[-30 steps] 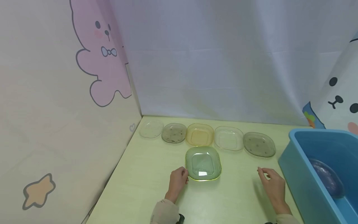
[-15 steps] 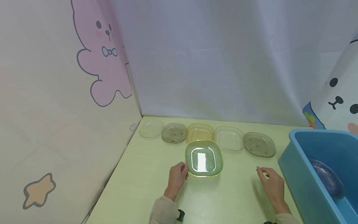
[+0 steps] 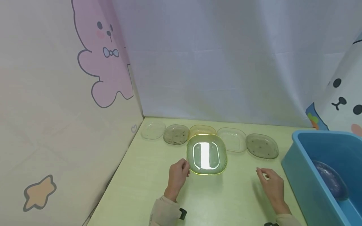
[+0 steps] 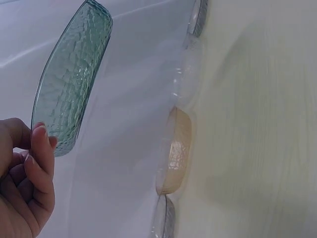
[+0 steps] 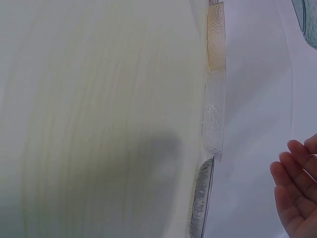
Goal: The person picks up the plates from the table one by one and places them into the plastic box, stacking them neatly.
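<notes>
My left hand (image 3: 177,174) pinches the near left edge of a green see-through square plate (image 3: 206,154) and holds it tilted up off the table, its face glaring white. In the left wrist view my fingers (image 4: 42,158) curl round the rim of the green plate (image 4: 69,79). My right hand (image 3: 271,183) hovers over the table to the right, fingers loosely bent, holding nothing; in the right wrist view its fingers (image 5: 297,196) are relaxed and apart.
Several see-through plates line the back of the pale green table (image 3: 135,188): clear (image 3: 153,130), speckled grey (image 3: 176,134), amber (image 3: 201,129), clear (image 3: 232,139), speckled grey (image 3: 261,146). A blue tub (image 3: 297,163) with a bowl stands at right. Curtains close off left and back.
The left hand has lifted the green plate off the table and tipped it up toward the back row. The right hand has drifted slightly left.
</notes>
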A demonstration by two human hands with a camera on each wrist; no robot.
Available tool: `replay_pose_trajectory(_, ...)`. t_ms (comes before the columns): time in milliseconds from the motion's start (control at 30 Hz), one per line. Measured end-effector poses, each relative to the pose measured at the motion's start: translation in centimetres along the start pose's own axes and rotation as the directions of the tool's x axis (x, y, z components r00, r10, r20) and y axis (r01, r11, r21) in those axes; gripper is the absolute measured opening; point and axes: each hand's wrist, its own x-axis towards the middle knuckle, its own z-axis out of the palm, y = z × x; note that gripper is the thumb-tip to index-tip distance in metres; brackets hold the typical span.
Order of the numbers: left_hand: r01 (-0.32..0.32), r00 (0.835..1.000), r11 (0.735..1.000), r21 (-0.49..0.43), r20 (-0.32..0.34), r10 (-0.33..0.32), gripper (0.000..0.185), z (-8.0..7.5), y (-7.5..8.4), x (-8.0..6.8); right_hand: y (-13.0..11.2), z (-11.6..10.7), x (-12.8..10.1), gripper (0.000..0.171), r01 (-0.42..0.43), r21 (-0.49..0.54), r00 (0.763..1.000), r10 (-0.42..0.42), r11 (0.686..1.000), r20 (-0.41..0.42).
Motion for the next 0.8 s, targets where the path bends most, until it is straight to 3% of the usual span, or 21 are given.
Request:
replay_pose_trajectory(67, -0.009, 1.0, 1.0, 0.005, 0.002, 0.009, 0.021, -0.1, 0.1, 0.0, -0.1, 0.1, -0.1, 0.009, -0.014, 0.017, 1.0, 0.014, 1.0, 0.013)
replay_pose_trajectory(133, -0.013, 1.0, 1.0, 0.011, 0.012, 0.013, 0.021, -0.1, 0.1, 0.0, 1.5, 1.5, -0.3, 0.018, 0.006, 0.003, 1.0, -0.005, 1.0, -0.008)
replay_pose_trajectory(233, -0.013, 0.999, 1.0, 0.013, 0.029, 0.013, 0.021, -0.1, 0.0, -0.1, 1.2, 1.7, -0.2, 0.017, 0.014, -0.003, 1.0, -0.014, 1.0, 0.015)
replay_pose_trajectory(400, -0.009, 0.999, 1.0, 0.009, 0.038, 0.009, 0.021, 0.1, 0.0, -0.3, -1.5, 1.2, 0.1, 0.008, 0.025, 0.085, 1.0, -0.026, 0.996, 0.016)
replay_pose_trajectory(500, -0.004, 0.999, 1.0, 0.009, 0.04, 0.004, 0.021, 0.2, 0.0, -0.3, -2.5, 1.5, 0.3, 0.015, -0.002, 0.144, 0.999, -0.005, 0.99, 0.046)
replay_pose_trajectory(567, -0.001, 0.999, 1.0, 0.007, 0.043, 0.0, 0.02, 0.2, 0.0, -0.4, -3.3, 1.5, 0.5, 0.024, -0.065, 0.166, 0.993, 0.047, 0.984, 0.11)
replay_pose_trajectory(667, 0.01, 0.999, 1.0, 0.005, 0.047, -0.01, 0.02, 0.3, 0.0, -0.4, -5.1, 1.4, 0.8, 0.037, -0.155, 0.151, 0.96, 0.113, 0.976, 0.255)
replay_pose_trajectory(800, 0.012, 0.999, 1.0, -0.001, 0.049, -0.012, 0.021, 0.6, -0.2, -0.5, -6.7, 1.5, 1.0, 0.05, -0.236, 0.146, 0.873, 0.144, 0.961, 0.465)
